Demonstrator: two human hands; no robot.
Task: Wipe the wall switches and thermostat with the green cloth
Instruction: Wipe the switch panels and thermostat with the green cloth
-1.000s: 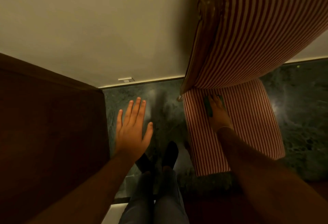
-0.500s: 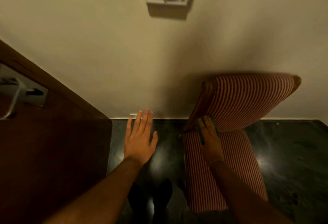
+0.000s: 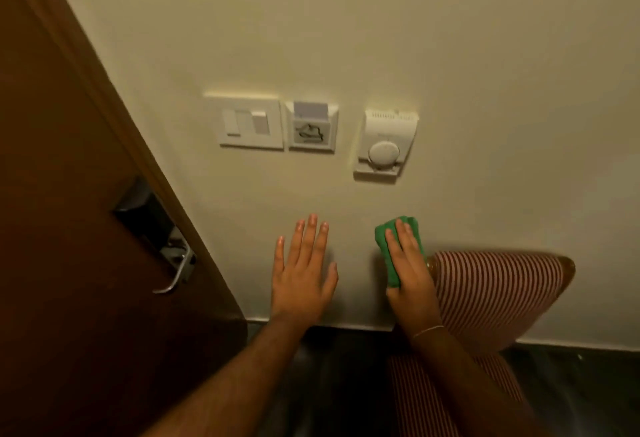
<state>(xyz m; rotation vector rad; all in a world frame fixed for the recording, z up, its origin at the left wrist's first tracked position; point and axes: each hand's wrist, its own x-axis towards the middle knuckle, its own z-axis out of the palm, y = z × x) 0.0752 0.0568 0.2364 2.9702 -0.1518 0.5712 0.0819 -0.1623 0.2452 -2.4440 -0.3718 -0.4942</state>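
Note:
On the cream wall hang a white switch plate (image 3: 250,123) with two rockers, a key-card holder (image 3: 311,127) with a card in its slot, and a white thermostat (image 3: 385,144) with a round dial. My right hand (image 3: 408,263) holds a folded green cloth (image 3: 390,249) under its fingers, below the thermostat and apart from it. My left hand (image 3: 302,270) is flat with fingers spread, empty, below the key-card holder.
A dark wooden door (image 3: 69,228) with a metal lever handle (image 3: 176,268) stands at the left. A red-and-white striped chair (image 3: 491,294) sits against the wall at the lower right. Dark polished floor (image 3: 571,388) lies below.
The view has tilted up from the floor to the wall, bringing the switches and thermostat into sight. My right hand has lifted the green cloth off the chair seat; both hands are raised.

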